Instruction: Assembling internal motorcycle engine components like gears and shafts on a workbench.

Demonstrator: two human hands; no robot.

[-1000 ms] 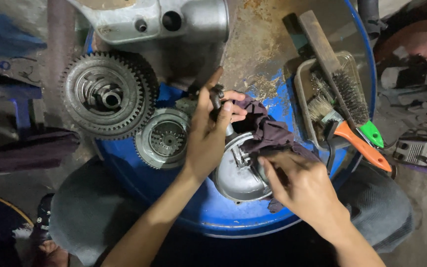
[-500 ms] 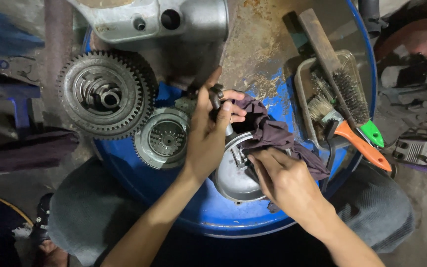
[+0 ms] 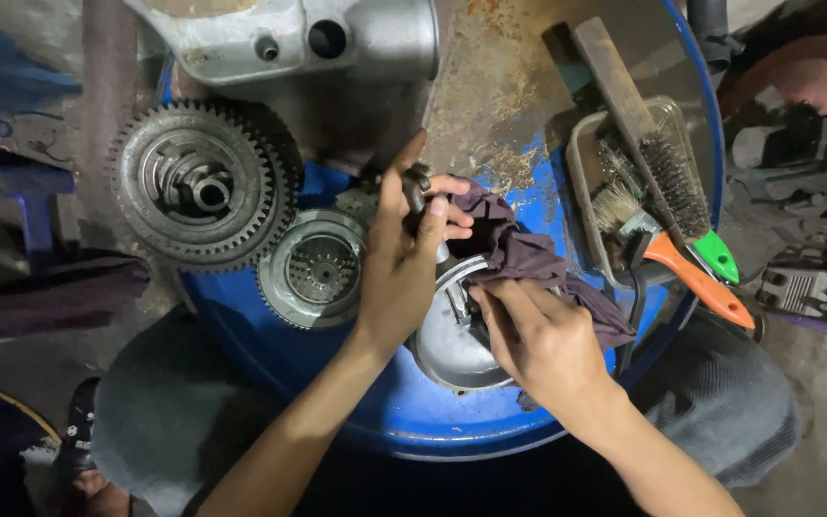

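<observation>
On top of a blue, rust-stained steel drum (image 3: 528,105) stands a rounded silver metal cover (image 3: 452,335), and both hands work on it. The left hand (image 3: 404,258) is closed around the dark shaft at the cover's upper end, thumb pointing up, fingers curled across the shaft and touching the dark purple cloth rag (image 3: 528,258). The right hand (image 3: 543,340) is closed too, its fingers pressing a fold of that rag against the cover's rim. Compared with the frame a second ago, the right hand has slid up and left along the cover, so more of the rag is now bunched beneath it; the left hand has kept its grip in the same spot.

Left of the hands, a large toothed grey clutch gear (image 3: 198,182) lies on the drum, with a smaller round grey hub (image 3: 313,268) just beside it. To the right, a clear plastic tray (image 3: 581,163) holds a wooden-handled wire brush (image 3: 643,124) and an orange-handled paintbrush (image 3: 696,282). Neither these nor the gears have moved.
</observation>
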